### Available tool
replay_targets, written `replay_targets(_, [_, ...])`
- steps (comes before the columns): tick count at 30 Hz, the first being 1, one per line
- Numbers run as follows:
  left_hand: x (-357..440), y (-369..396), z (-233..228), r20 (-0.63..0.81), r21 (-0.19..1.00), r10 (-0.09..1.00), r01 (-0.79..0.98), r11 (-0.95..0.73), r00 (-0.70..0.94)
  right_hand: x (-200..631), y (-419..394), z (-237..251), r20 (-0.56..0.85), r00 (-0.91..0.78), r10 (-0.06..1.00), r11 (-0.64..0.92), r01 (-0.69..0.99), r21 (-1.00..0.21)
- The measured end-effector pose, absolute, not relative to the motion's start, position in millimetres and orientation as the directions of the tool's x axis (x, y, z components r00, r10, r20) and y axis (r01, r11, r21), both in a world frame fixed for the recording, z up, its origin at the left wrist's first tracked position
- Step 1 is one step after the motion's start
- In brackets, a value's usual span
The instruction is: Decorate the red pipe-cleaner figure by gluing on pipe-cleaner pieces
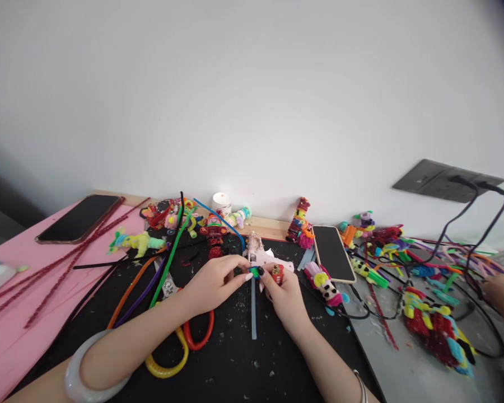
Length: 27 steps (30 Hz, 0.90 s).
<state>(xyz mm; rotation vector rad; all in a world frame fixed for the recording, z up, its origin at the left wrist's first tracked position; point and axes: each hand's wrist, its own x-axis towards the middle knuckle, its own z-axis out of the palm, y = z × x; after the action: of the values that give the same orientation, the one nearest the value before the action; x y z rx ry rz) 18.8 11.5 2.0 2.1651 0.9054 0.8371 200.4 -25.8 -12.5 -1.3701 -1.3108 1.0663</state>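
Fuzzy green piece (255, 272) pinched between both hands (fingertips touching).

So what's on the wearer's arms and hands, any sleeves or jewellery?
No sleeves: both forearms are bare. The left hand has a thick, pale, translucent bangle at its wrist and light nail polish. The right hand has a thin silver bracelet at its wrist and at least one dark-painted nail. No gloves or rings are visible.
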Motion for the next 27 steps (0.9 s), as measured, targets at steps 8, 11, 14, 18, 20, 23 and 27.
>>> replay_targets(8, [20.9, 11.0, 5.9, 0.157, 0.877, 0.813, 0.299, -0.376, 0.561, 198.7, -26.6, -11.6, -0.014, 0.016, 1.0, -0.017, 0.178, -0.984])
replay_targets(11, [21.5, 12.4, 5.0, 0.097, 0.917, 0.824, 0.271, -0.292, 0.558, 198.8, -26.8, -11.7, -0.024, 0.011, 1.0, -0.025, 0.178, -0.984])
replay_targets(14, [21.7, 13.6, 4.6, 0.086, 0.922, 0.826, 0.269, -0.277, 0.557, 198.5, -26.8, -11.5, -0.028, 0.008, 1.0, -0.029, 0.171, -0.985])
replay_targets(18, [22.0, 13.0, 6.1, 0.053, 0.934, 0.845, 0.273, -0.231, 0.532, 198.1, -26.6, -11.3, -0.029, 0.005, 1.0, -0.029, 0.16, -0.987])
replay_targets(20, [22.2, 12.5, 7.0, 0.027, 0.947, 0.85, 0.26, -0.19, 0.526, 198.1, -26.6, -11.4, -0.03, 0.0, 1.0, -0.029, 0.17, -0.985])
replay_targets(23, [22.7, 13.6, 7.5, -0.003, 0.97, 0.851, 0.209, -0.126, 0.525, 198.4, -26.6, -11.9, -0.031, -0.004, 1.0, -0.03, 0.163, -0.986])
replay_targets(27, [22.5, 18.6, 5.4, -0.005, 0.997, 0.86, 0.074, -0.038, 0.511, 199.0, -26.6, -11.2, -0.051, 0.031, 0.998, -0.052, 0.043, -0.998])
